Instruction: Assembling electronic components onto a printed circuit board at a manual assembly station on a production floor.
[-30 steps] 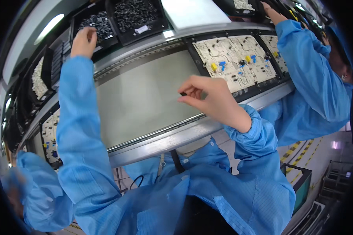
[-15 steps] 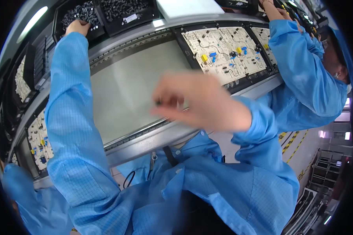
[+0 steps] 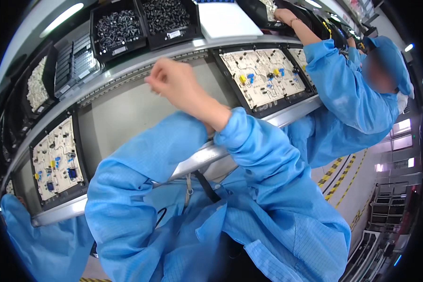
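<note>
My right hand [image 3: 176, 84] hovers over the grey conveyor belt [image 3: 117, 113], its fingers curled together in a pinch. Whatever lies between those fingertips is too blurred to make out. Beneath my right wrist, my left forearm crosses toward the right; only a sliver of my left hand [image 3: 210, 129] shows there, and its fingers are hidden. To the right on the belt is a black carrier frame [image 3: 235, 77] with cream circuit boards [image 3: 286, 89] bearing yellow and blue parts. Another cream circuit board [image 3: 49, 152] sits in a black frame on the left.
Beyond the belt stand two black bins [image 3: 121, 52] of small dark parts, beside a white slab [image 3: 228, 23]. A grey tray [image 3: 75, 61] and a bin of pale parts [image 3: 36, 89] are farther left. A co-worker's blue sleeve [image 3: 348, 89] reaches in from the right.
My left hand has left the bin of dark parts and come down to the right, under my right wrist. My right hand has moved left and farther away. More of the left board shows.
</note>
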A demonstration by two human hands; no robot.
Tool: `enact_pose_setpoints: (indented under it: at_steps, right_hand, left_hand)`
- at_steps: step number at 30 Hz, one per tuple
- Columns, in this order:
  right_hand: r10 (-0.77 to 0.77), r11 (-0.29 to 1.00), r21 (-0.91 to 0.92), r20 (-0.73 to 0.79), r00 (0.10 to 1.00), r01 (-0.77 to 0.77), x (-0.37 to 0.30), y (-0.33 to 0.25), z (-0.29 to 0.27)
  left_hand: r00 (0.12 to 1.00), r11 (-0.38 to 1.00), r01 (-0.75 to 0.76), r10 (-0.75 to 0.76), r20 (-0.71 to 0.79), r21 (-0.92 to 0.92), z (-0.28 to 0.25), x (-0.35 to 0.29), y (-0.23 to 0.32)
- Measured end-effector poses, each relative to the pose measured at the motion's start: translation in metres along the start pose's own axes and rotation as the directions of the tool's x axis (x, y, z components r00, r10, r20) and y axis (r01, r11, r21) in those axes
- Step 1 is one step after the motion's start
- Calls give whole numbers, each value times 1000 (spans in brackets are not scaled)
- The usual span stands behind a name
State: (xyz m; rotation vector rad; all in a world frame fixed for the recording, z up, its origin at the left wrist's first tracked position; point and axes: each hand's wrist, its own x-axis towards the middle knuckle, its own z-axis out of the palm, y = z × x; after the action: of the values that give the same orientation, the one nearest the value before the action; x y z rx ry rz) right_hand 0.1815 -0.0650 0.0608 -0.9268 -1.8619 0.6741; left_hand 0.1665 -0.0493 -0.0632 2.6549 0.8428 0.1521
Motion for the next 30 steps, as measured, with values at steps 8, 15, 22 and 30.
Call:
enact_pose_setpoints:
  at_steps: [8,15,22,30]
  right_hand:
    - [-144,977,-126,203,969,172,6,-7,84]
    - [-656,755,201,254,711,624,-44,-181,144]
    - [-786,618,184,126,606,764,-108,-212,100]
    - [-665,747,155,176,726,646,-124,-157,38]
  left_hand:
    - [990,897,134,-137,23,-421,47,-17,-36]
    - [907,893,355,-401,-130,-278,-34,-116,-71]
    - [703,724,589,-679,-214,-359,-36,-117,-115]
    - [833,830,543,-516,-198,123,-5,-35,-128]
